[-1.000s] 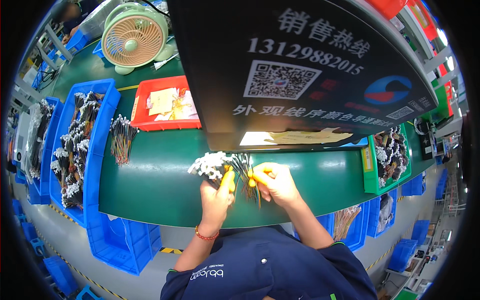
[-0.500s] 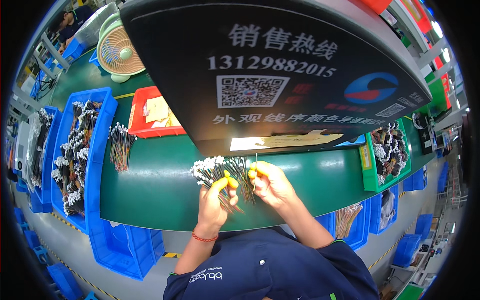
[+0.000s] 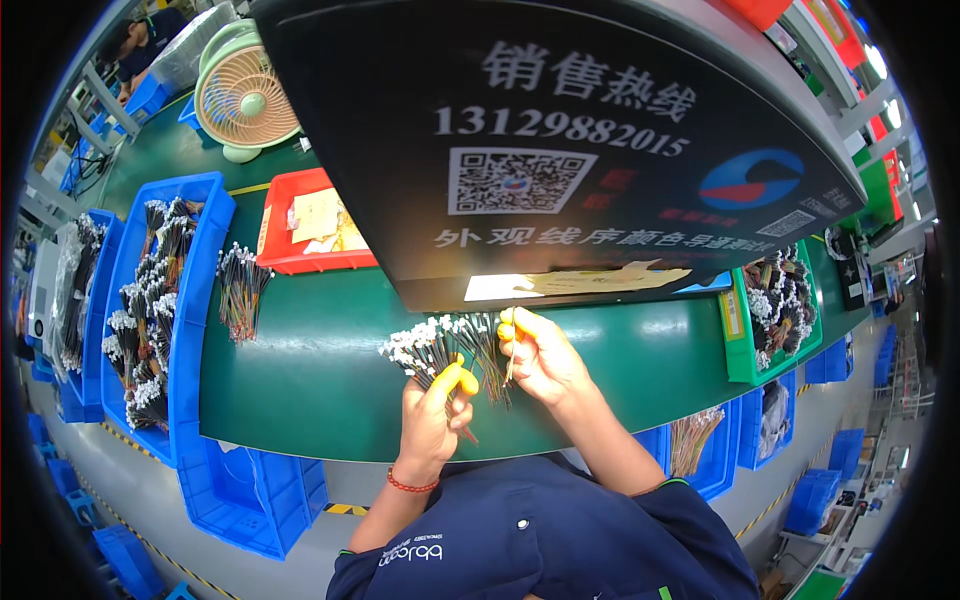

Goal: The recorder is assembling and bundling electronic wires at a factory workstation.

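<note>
My left hand, with yellow finger covers, is closed round a bundle of wire harnesses; their white connectors fan out toward the far left. My right hand, also in yellow finger covers, pinches a single wire harness just right of the bundle. Between the hands, a second bunch of wire harnesses lies on the green table, under the black machine housing's front edge. Another loose pile of wire harnesses rests farther left on the table.
A large black machine housing overhangs the table's far side. Left stand a red tray with papers, a long blue bin of harnesses and a fan. A green bin of harnesses sits right. Blue crates stand below the table edge.
My right hand has shifted slightly left and up with the single harness. The bundle in my left hand has spread and turned a little. My head view has shifted slightly.
</note>
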Motion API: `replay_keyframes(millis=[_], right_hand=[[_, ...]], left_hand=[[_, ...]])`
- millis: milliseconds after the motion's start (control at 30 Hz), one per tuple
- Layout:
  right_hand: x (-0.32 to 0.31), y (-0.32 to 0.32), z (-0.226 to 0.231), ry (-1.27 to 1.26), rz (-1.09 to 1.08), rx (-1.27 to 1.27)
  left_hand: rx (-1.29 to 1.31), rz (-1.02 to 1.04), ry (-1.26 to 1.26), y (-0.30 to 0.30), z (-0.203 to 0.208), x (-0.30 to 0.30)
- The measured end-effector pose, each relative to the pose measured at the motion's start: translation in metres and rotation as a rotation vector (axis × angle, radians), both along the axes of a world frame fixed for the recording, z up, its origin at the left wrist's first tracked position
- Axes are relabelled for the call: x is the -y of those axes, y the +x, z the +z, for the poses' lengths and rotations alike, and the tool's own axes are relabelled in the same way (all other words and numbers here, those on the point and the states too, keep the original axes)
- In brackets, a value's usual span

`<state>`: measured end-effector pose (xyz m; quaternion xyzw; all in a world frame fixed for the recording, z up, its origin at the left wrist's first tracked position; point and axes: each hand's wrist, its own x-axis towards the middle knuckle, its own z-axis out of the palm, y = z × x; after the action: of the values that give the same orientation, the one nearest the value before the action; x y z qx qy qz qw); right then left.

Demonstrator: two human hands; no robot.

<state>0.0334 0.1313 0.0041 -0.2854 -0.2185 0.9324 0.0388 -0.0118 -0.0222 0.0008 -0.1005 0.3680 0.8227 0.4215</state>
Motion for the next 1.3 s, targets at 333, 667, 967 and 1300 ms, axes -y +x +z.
replay_keyframes(millis=[333, 667, 967, 1300], right_hand=[[0.009, 0.008, 0.008, 1.160, 0.176, 0.129], [0.047, 0.048, 0.153, 0.190, 0.168, -1.187], [0.102, 0.077, 0.185, -0.318, -0.243, -0.517], [0.072, 0.023, 0.162, -0.026, 0.125, -1.303]], left_hand=[[-0.089, 0.132, -0.029, 0.010, -0.005, -0.009], [-0.145, 0.317, -0.038, 0.031, -0.017, -0.020], [-0.163, 0.373, 0.020, 0.032, -0.017, -0.018], [-0.122, 0.359, 0.019, 0.024, -0.013, -0.006]])
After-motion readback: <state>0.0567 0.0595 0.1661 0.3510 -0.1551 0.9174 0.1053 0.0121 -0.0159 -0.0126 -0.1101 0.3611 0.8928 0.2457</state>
